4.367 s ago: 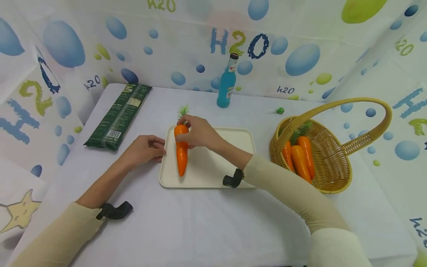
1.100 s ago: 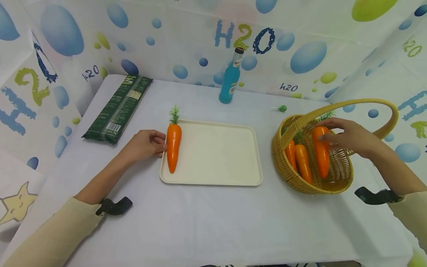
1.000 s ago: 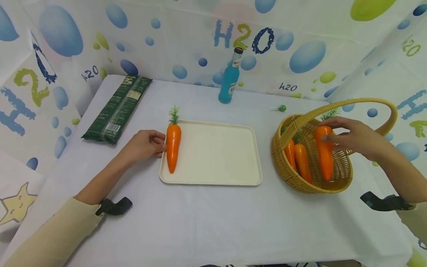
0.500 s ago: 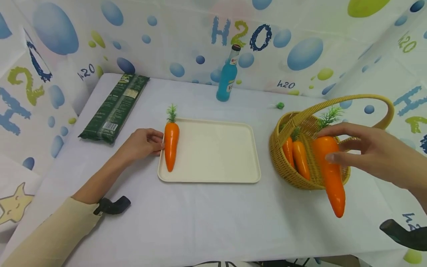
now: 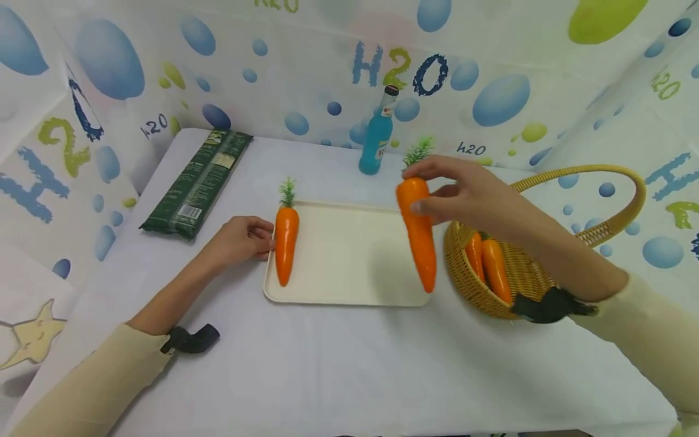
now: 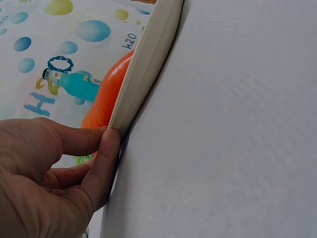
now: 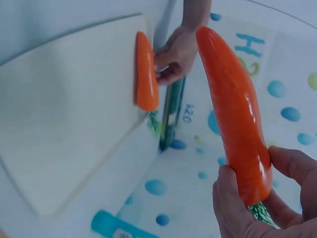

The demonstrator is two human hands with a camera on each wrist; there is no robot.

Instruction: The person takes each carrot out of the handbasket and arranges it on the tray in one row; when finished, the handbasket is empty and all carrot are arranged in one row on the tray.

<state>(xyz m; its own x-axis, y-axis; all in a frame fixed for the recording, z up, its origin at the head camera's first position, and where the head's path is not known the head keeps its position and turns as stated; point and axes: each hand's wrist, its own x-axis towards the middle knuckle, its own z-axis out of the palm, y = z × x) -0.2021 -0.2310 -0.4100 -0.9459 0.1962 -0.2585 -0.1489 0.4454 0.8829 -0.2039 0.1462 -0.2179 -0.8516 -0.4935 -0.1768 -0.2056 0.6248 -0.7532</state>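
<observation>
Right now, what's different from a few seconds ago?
The right hand let go of the first carrot, which now lies along the left edge of the tray. Then it took a second carrot from the basket and carried it left, holding it up near the tray's right end now. The left hand stayed at the tray's left side; the bottle and green packet stayed put.

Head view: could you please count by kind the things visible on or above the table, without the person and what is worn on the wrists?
Carrots: 4
Tray: 1
Basket: 1
Blue bottle: 1
Green package: 1
Total visible: 8
</observation>
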